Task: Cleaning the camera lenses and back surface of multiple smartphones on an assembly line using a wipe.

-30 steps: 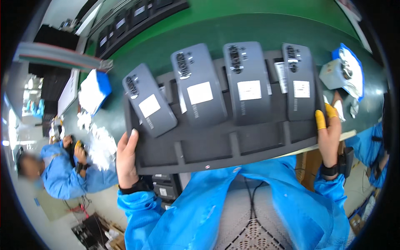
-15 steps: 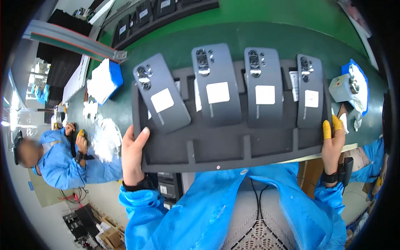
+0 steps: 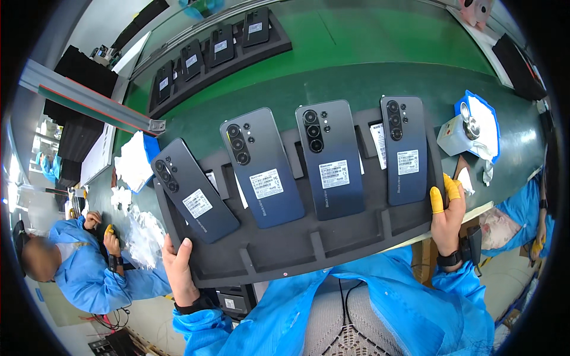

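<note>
A black foam tray (image 3: 279, 255) is held up in front of me, with its left end tilted lower. Several dark blue-grey smartphones lie back up across it, each with a white label: a slanted phone (image 3: 217, 222) at the left, two in the middle, and an upright phone (image 3: 408, 187) at the right. Their tops overhang the tray's far edge, above its compartments. My left hand (image 3: 180, 267) grips the near left corner, thumb on top. At the right end my right hand (image 3: 448, 216), wearing yellow finger cots, is closed around the edge. The fingers underneath are hidden.
Beyond a green workbench (image 3: 386, 77) stands another black tray (image 3: 222, 71) of phones. Blue bins hold white material (image 3: 133, 160) at left and a dispenser bottle (image 3: 457, 136) at right. A metal rail (image 3: 89, 95) juts in from the left. A co-worker (image 3: 89, 261) sits at left; another sleeve shows at right.
The tray in my hands has shifted left and nearer to me, and its left end has dipped. The view has turned, showing more of the far tray.
</note>
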Action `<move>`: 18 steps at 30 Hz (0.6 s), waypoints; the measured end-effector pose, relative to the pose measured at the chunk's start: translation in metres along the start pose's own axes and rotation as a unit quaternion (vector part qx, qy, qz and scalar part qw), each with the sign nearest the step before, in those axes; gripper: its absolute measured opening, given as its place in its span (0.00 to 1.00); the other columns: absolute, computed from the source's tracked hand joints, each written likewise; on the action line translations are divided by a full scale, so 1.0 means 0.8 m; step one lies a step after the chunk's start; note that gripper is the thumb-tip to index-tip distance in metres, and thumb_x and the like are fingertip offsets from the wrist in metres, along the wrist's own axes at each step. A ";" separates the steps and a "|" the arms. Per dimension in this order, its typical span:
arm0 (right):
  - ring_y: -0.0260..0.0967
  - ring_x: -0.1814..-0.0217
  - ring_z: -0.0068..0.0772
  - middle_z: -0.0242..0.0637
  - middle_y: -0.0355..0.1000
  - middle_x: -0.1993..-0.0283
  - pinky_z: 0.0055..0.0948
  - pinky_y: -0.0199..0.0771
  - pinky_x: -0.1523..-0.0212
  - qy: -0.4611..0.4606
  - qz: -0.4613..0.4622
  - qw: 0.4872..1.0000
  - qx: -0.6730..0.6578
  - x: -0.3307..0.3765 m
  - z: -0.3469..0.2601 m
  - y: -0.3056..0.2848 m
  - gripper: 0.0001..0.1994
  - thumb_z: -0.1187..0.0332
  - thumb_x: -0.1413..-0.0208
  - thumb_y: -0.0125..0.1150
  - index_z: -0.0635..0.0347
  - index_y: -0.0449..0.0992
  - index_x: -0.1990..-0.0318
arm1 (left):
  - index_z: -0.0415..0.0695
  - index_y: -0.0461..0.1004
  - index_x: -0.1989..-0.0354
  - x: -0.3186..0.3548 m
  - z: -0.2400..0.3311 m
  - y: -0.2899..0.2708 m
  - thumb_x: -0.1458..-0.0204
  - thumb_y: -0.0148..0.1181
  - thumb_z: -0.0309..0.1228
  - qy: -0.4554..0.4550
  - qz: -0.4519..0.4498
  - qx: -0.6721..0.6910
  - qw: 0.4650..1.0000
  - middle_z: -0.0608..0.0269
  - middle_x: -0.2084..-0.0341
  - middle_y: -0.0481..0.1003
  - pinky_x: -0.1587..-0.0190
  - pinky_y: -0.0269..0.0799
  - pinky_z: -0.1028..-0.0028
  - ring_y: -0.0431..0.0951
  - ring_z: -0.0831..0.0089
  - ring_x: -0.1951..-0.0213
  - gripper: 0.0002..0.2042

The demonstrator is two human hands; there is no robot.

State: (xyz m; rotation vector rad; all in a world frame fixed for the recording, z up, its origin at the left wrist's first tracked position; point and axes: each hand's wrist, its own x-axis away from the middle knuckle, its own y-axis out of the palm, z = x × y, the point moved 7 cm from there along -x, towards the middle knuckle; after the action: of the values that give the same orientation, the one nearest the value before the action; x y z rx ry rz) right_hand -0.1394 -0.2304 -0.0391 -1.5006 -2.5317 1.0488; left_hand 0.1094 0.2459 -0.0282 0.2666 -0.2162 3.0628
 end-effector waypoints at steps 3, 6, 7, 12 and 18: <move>0.68 0.57 0.37 0.43 0.72 0.58 0.29 0.65 0.52 0.007 -0.011 1.000 -0.023 -0.001 0.001 0.004 0.12 0.73 0.41 0.57 0.71 0.73 0.51 | 0.36 0.68 0.46 0.002 0.000 -0.003 0.45 0.60 0.29 0.005 0.004 -0.005 1.000 0.57 0.57 0.77 0.56 0.75 0.75 0.78 0.72 0.60 0.19; 0.68 0.57 0.36 0.42 0.72 0.58 0.29 0.65 0.52 0.012 -0.023 0.999 -0.046 -0.002 0.001 0.008 0.12 0.73 0.41 0.57 0.70 0.74 0.51 | 0.36 0.68 0.46 0.010 0.006 0.004 0.46 0.60 0.28 -0.014 0.010 0.012 1.000 0.58 0.57 0.76 0.54 0.73 0.75 0.78 0.72 0.60 0.19; 0.68 0.57 0.36 0.42 0.72 0.58 0.28 0.65 0.52 0.014 -0.027 0.998 -0.054 -0.002 0.002 0.009 0.12 0.73 0.41 0.57 0.70 0.74 0.51 | 0.36 0.68 0.46 0.011 0.005 0.005 0.46 0.60 0.27 -0.024 0.016 0.021 0.999 0.58 0.56 0.76 0.53 0.71 0.75 0.77 0.73 0.59 0.19; 0.68 0.58 0.34 0.41 0.72 0.58 0.28 0.65 0.53 0.025 -0.042 0.995 -0.088 -0.001 0.004 0.009 0.12 0.74 0.41 0.57 0.70 0.74 0.51 | 0.36 0.68 0.46 0.009 -0.003 0.002 0.46 0.60 0.27 -0.025 0.006 0.020 0.999 0.59 0.56 0.76 0.52 0.71 0.75 0.76 0.73 0.58 0.19; 0.68 0.59 0.32 0.39 0.72 0.59 0.27 0.65 0.54 0.064 0.012 0.996 -0.057 0.007 0.010 0.001 0.12 0.74 0.41 0.57 0.69 0.75 0.51 | 0.35 0.69 0.46 -0.020 -0.027 -0.012 0.44 0.59 0.29 -0.037 -0.018 -0.047 0.998 0.60 0.56 0.74 0.52 0.70 0.75 0.74 0.73 0.57 0.19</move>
State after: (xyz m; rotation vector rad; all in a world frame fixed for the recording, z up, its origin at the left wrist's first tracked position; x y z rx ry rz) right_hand -0.1445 -0.2301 -0.0479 -1.5741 -2.5300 0.7960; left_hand 0.1219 0.2574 -0.0512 0.3752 -0.3548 3.0000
